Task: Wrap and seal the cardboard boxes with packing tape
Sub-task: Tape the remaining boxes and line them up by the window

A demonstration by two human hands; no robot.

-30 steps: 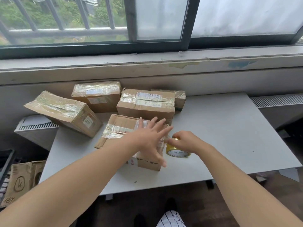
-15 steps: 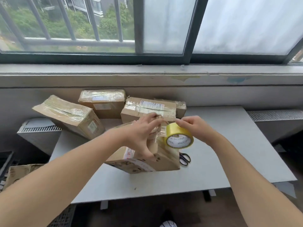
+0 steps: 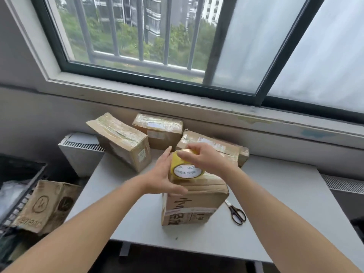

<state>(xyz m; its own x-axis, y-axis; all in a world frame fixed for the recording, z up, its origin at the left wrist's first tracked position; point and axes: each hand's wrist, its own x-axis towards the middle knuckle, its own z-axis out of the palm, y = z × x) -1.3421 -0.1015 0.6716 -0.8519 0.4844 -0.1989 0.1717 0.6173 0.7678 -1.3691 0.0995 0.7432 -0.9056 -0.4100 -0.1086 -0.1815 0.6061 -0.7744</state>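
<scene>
A cardboard box [image 3: 194,205] with black handwriting stands on its side near the front of the grey table [image 3: 275,209]. A yellow roll of packing tape [image 3: 187,170] sits at the box's top edge. My right hand [image 3: 204,158] grips the roll from above. My left hand [image 3: 162,174] lies with straight fingers against the box's left upper side, beside the roll, thumb stretched along the top front edge.
Three taped boxes [image 3: 122,138] [image 3: 159,129] [image 3: 220,146] stand along the table's back under the window sill. Black-handled scissors [image 3: 236,212] lie right of the box. A brown box [image 3: 47,205] and a black crate [image 3: 17,186] sit on the floor at left.
The box has been turned up from a tilt to stand on its side. My right hand brought the tape roll over its top; my left hand shifted to the box's left side.
</scene>
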